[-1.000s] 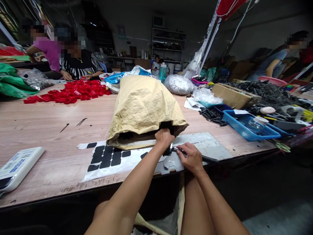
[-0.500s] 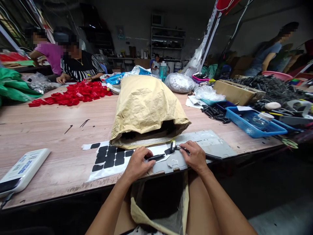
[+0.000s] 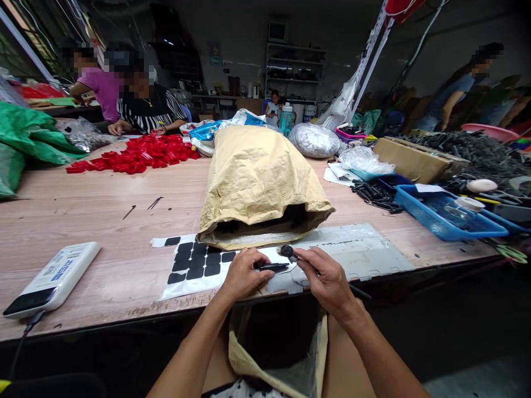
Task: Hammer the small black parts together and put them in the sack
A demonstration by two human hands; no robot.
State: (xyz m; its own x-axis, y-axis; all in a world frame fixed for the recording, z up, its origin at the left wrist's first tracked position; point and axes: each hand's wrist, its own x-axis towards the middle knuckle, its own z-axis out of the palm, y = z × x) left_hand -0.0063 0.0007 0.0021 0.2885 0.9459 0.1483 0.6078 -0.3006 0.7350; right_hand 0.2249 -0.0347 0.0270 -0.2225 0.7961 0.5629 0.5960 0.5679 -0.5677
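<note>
My left hand [image 3: 247, 273] is closed around a slim black pen-like piece [image 3: 275, 267], its end pointing right over the board's front edge. In my right hand [image 3: 326, 275] is a small hammer [image 3: 286, 251], its round dark head raised just above and right of that piece. The hammer's black handle runs back under my palm and sticks out behind. Beneath both hands lies a grey board [image 3: 352, 249]. A white sheet with black rounded-square stickers [image 3: 194, 265] extends left from my left hand. Just beyond my hands, a tan paper sack [image 3: 261, 182] lies with its dark mouth facing me.
Another open sack [image 3: 249, 359] sits at my lap below the table edge. A white power bank [image 3: 53, 282] with a cable is at left. Red pieces [image 3: 141, 152] are heaped at far left, near co-workers. On the right stand a blue basket [image 3: 450, 215] and a carton [image 3: 418, 160].
My right hand has turned the hammer, so its head now faces me and its handle tilts lower. My left hand keeps the black piece. The view has shifted slightly left.
</note>
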